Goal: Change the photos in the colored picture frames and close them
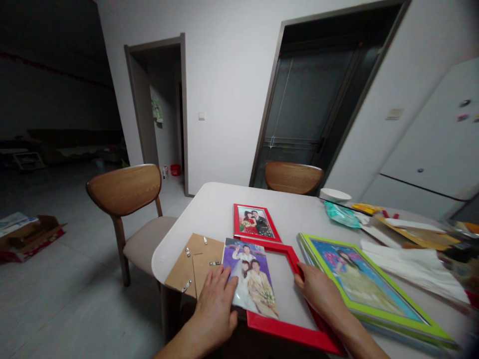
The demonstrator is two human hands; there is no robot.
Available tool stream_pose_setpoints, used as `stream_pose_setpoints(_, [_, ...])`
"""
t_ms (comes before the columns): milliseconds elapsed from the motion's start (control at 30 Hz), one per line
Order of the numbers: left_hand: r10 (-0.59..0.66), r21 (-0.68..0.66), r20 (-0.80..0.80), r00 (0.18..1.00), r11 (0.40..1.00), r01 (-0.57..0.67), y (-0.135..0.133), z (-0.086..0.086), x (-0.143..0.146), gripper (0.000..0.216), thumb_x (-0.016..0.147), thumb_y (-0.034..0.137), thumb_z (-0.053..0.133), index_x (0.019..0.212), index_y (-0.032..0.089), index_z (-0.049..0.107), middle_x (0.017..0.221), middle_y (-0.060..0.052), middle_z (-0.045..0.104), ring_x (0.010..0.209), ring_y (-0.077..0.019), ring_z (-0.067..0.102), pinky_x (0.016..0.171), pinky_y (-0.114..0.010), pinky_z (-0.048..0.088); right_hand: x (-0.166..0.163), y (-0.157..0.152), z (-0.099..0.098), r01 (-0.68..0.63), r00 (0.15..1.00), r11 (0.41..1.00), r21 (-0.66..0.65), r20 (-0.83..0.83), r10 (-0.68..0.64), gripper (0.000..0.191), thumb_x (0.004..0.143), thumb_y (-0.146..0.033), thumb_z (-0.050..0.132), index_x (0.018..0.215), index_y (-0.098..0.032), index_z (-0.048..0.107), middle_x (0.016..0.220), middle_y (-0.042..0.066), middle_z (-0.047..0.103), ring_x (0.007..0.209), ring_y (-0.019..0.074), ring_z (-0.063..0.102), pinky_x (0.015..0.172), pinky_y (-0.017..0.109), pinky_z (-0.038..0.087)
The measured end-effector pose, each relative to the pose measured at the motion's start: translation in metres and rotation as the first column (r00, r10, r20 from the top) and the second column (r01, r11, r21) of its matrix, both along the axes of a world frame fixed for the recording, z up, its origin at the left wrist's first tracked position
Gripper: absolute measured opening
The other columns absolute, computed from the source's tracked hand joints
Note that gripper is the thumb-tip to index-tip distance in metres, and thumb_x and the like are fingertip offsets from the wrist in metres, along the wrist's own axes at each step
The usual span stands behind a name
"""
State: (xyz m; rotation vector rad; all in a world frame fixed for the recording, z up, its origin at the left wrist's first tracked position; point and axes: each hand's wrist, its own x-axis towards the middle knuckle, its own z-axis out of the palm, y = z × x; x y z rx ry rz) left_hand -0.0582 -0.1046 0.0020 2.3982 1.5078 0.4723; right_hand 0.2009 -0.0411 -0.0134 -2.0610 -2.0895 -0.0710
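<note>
My left hand [217, 301] lies flat with fingers outstretched, its fingertips at the left edge of a loose photo print [258, 286] of people in wedding clothes. Under or beside those fingers is a brown backing board [183, 267] with small metal clips. The print overlaps the left part of an unfilled red picture frame [286, 329], whose opening shows the white table. Around the right side of this frame my right hand [322, 289] is closed, thumb on top. Just beyond stands or lies a smaller red-framed photo [255, 222]. A green-framed picture [359, 284] lies right of my right hand.
On the white table [217, 199], the right side holds a teal packet [341, 214], a white bowl [335, 195], white paper [415, 269] and other clutter. Wooden chairs stand at the left [127, 189] and far side [294, 177]. An open cardboard box [35, 239] sits on the floor.
</note>
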Motion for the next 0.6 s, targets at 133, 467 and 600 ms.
stream_pose_setpoints(133, [-0.049,0.064,-0.004,0.999,0.997,0.049,0.003,0.001,0.009,0.061,0.059,0.010,0.046,0.119,0.013,0.039,0.131,-0.014,0.032,0.122,-0.0266,0.021,0.100,-0.047,0.013,-0.011,-0.007,0.001,-0.044,0.998,0.996,0.082,-0.048,0.048,0.027,0.070,-0.022,0.044,0.089,-0.009,0.058,0.099,0.017,0.056,0.092,0.0236,0.051,0.081,0.032,0.035])
stream_pose_setpoints(467, [-0.033,0.189,0.067,0.997,0.982,0.019,0.017,-0.010,0.011,0.047,0.070,0.004,0.035,0.114,0.015,0.046,0.122,-0.011,0.045,0.114,-0.0208,0.039,0.095,-0.038,0.031,-0.061,-0.018,0.020,-0.143,0.239,0.985,-0.092,-0.969,-0.056,0.050,0.072,-0.034,0.044,0.117,-0.011,0.037,0.086,0.007,0.063,0.069,0.0153,0.059,0.063,0.027,0.045])
stream_pose_setpoints(600, [0.034,0.249,0.331,0.943,0.961,-0.122,0.024,0.008,-0.002,0.040,0.074,0.008,0.032,0.109,0.014,0.051,0.109,-0.009,0.056,0.101,-0.0190,0.051,0.087,-0.032,0.041,-0.072,-0.025,0.029,-0.204,-0.182,0.970,-0.131,-0.969,-0.169,0.044,0.071,-0.036,0.051,0.106,-0.012,0.044,0.086,0.007,0.062,0.065,0.0122,0.059,0.061,0.025,0.045])
